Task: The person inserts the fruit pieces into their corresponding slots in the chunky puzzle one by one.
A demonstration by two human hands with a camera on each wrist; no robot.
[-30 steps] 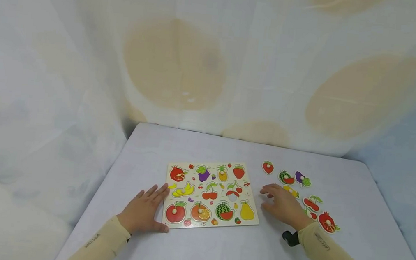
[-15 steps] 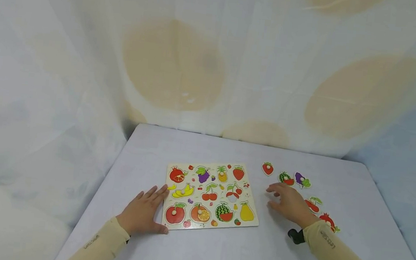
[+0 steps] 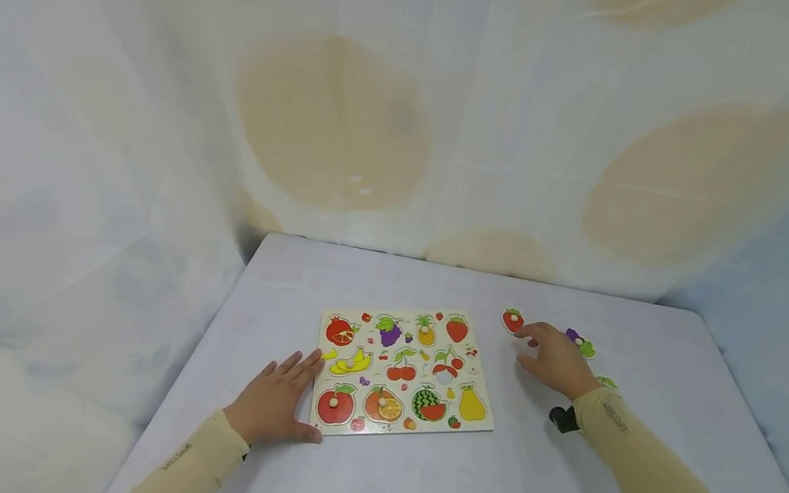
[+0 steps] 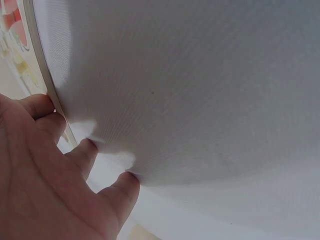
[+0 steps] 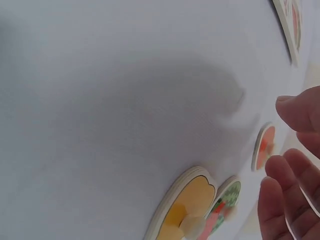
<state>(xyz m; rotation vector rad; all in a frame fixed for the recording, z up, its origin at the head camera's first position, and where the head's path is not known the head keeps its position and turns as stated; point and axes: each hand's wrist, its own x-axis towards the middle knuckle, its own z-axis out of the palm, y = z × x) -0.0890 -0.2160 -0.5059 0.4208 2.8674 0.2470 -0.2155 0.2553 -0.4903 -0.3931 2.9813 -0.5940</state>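
Cloth (image 3: pixel 490 153) with tan circles (image 3: pixel 335 124) backs the white table (image 3: pixel 409 486); left fingers (image 3: pixel 293 364) spread, right fingers (image 3: pixel 536 329) released.

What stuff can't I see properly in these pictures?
Yellow piece: cut off by the bottom edge, right wrist; behind the right hand, head.
Watermelon: partly behind the yellow piece, right wrist.
Leafy piece: mostly covered by the right arm, head.
Board: cut off by the left edge, left wrist.
Strawberry: a fingertip overlaps it, so touching isn't clear, head.
Sleeve writing: too small, head.
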